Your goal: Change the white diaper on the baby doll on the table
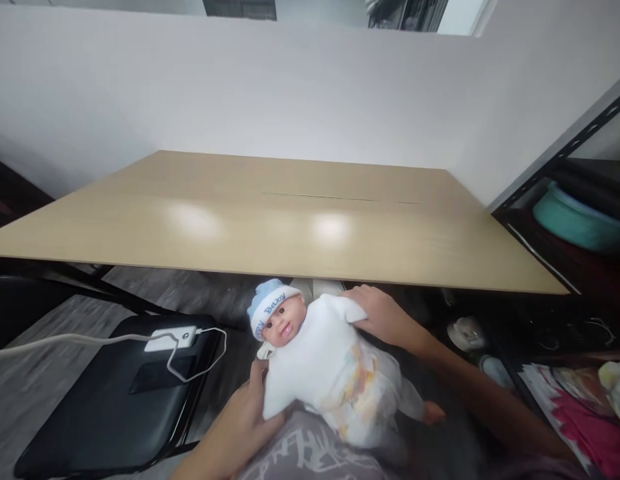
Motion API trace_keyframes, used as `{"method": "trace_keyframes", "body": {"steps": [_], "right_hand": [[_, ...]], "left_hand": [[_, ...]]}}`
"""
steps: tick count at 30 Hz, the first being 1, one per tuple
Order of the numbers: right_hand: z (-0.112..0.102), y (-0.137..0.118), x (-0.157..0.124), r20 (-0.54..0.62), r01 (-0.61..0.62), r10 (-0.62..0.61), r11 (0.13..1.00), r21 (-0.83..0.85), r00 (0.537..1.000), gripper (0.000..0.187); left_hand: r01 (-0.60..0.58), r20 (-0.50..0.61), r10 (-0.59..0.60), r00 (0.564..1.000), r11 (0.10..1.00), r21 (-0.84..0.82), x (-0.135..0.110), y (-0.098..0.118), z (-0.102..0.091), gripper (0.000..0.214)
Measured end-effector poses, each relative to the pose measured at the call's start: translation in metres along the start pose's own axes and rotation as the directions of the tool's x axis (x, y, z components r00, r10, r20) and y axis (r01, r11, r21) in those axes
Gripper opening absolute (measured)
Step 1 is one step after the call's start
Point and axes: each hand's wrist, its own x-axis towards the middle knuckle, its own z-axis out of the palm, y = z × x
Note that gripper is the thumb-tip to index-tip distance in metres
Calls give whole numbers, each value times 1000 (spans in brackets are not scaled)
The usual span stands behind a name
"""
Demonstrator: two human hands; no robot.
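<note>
A baby doll (310, 353) lies face up across my lap, its head toward the upper left. It wears a blue and white knit hat (270, 303) with lettering, a white shirt (307, 350) and a printed diaper (363, 393). My left hand (255, 403) grips the shirt's sleeve on the near side, thumb on top. On the far side, near the table edge, my right hand (377, 312) is closed on the other sleeve. The doll's arms are hidden in the cloth. One bare foot (433, 413) sticks out at the right.
A wooden table (270, 233) stretches in front, above my lap. To the left, a black chair (100, 413) carries a white power bank (173, 338) with a cable and a dark phone (163, 375). Shelves at right hold a teal basin (583, 217) and pink cloth (585, 427).
</note>
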Motion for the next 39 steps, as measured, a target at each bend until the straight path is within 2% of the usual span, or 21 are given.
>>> {"method": "trace_keyframes", "body": {"steps": [4,7,9,11,14,16,18,20,23,26,28,31,33,36,39], "right_hand": [[48,-1,7,135,-125,133,990,-65,982,52],[67,7,8,270,-135,139,990,-35,953,42],[67,8,1,234,-128,111,990,56,966,32],[59,4,-11,145,-147,122,974,172,982,35],[45,-8,-25,114,-199,172,932,303,978,38],[41,-13,-28,123,-230,200,915,332,972,33],[44,-13,-27,107,-242,219,912,330,970,28],[51,-7,-25,82,-241,227,923,300,971,27],[60,9,-24,55,-241,235,951,193,971,26],[60,23,-24,-6,-296,297,952,82,955,27],[57,25,-23,-51,-324,329,942,85,943,26],[53,11,-17,-30,-256,269,940,225,963,22],[53,-4,-8,43,-136,129,942,308,991,24],[56,-23,4,130,27,-77,936,351,989,34],[56,-30,7,119,44,-86,947,318,989,40]], "left_hand": [[128,23,-128,991,992,24,-10,-8,0,56],[168,28,-171,985,983,70,-10,-19,2,60],[153,-9,-154,988,975,164,-10,-25,2,62],[103,-78,-84,993,956,276,-8,-26,-1,63],[-33,-159,90,983,943,331,7,-9,-5,64],[-167,-112,201,973,952,256,27,9,-5,59],[-296,-12,299,954,948,116,49,27,2,51],[-357,41,356,934,934,3,67,38,12,43],[-363,18,365,931,930,-55,80,44,26,35],[-343,-17,343,939,935,-87,81,42,32,28],[-335,-42,333,942,937,-101,81,42,35,24],[-324,-85,315,945,937,-132,84,43,40,19],[-322,-103,309,946,934,-157,86,44,44,18],[-322,-107,308,945,934,-153,86,44,45,20],[-272,-86,261,962,948,-166,74,42,35,26]]}}
